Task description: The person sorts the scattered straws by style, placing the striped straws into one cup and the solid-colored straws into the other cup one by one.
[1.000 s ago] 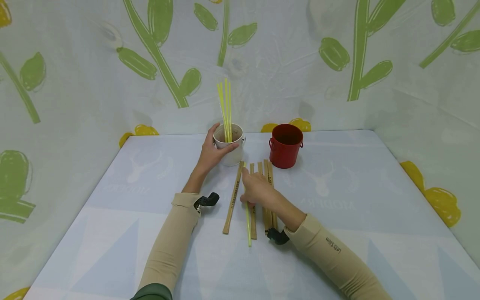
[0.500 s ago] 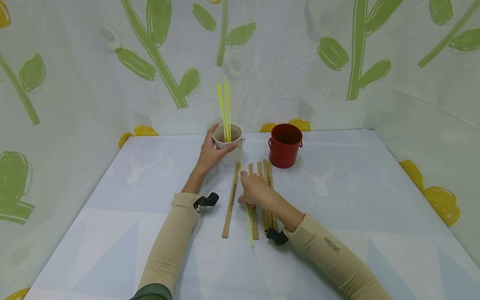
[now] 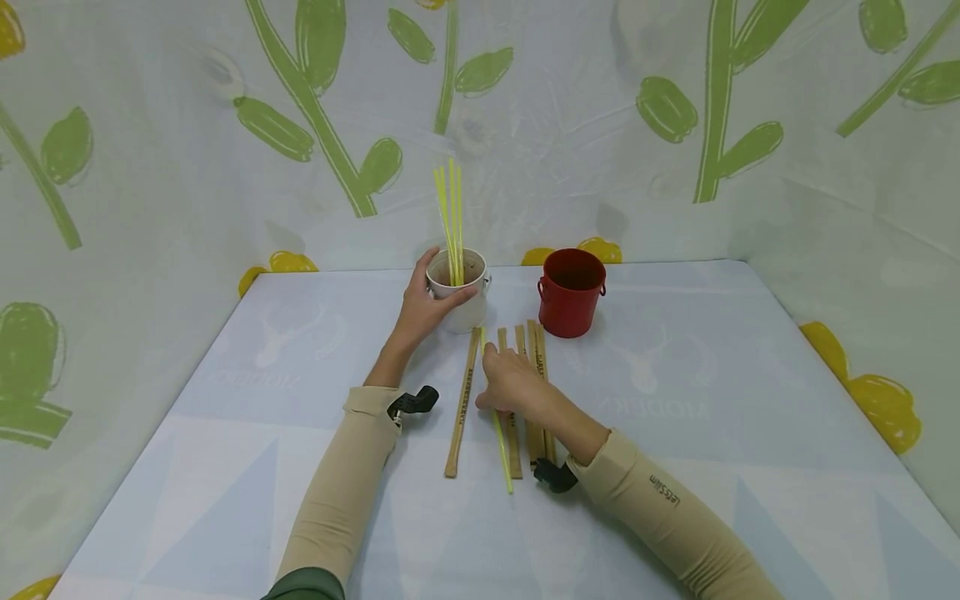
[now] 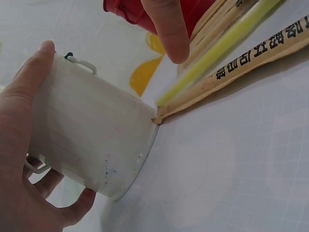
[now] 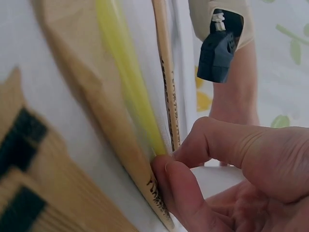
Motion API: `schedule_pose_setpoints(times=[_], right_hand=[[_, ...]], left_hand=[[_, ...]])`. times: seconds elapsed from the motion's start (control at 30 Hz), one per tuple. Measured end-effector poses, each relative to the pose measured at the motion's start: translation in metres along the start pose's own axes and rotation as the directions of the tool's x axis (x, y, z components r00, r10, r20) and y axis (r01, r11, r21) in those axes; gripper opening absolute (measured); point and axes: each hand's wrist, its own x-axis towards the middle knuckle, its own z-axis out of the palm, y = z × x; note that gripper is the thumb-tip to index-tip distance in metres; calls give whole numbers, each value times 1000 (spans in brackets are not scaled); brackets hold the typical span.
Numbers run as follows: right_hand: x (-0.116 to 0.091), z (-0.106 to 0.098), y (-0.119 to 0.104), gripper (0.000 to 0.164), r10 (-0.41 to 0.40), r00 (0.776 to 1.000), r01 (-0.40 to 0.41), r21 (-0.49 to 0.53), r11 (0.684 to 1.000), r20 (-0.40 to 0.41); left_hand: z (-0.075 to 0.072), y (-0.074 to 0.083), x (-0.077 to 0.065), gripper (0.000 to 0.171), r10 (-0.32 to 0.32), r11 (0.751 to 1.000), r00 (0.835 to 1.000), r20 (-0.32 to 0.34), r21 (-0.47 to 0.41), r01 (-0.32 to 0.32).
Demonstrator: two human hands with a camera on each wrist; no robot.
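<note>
My left hand (image 3: 422, 310) grips a small white bucket (image 4: 96, 130), thumb on one side and fingers curled round the other. Several yellow straws (image 3: 453, 217) stand upright inside it. Below the bucket, my right hand (image 3: 517, 379) pinches another yellow straw (image 5: 130, 72) between thumb and finger; this straw lies lengthwise among paper-sleeved chopsticks. One sleeve of chopsticks (image 3: 461, 417) lies left of the straw. Another sleeve (image 3: 514, 454) is just right of it, partly under my right hand. In the left wrist view, the straw's far end comes close to the bucket's base.
A red bucket (image 3: 572, 300) with side lugs stands right of the white one. More paper-sleeved chopsticks (image 3: 534, 437) lie side by side beneath my right wrist. The table (image 3: 675, 358) has a pale patterned cover, and a leaf-printed wall hanging (image 3: 555, 125) rises behind it.
The pinched straw has turned slightly, its near end swinging right and its far end left. Both nearby sleeves have shifted a little. My left hand and the buckets have stayed put.
</note>
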Motion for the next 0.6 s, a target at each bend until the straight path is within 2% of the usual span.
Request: schedule_pose_setpoints(times=[0.33,0.43,0.53,0.6], right_hand=[[0,-13,7,91,37,999,-37,102,994,3],[0,-18,10,81,19,1000,-16,137,990,-16],[-1,-25,14,61,-33,997,40,90,995,-75],[-1,-29,17,57,-43,994,53,90,995,-103]], left_hand=[[-2,5,-3,89,20,1000,1000,5,4,-20],[-2,6,-5,88,32,999,999,6,-1,-32],[-2,6,-5,88,44,999,999,6,-5,-43],[-2,7,-6,87,51,999,999,8,-9,-51]])
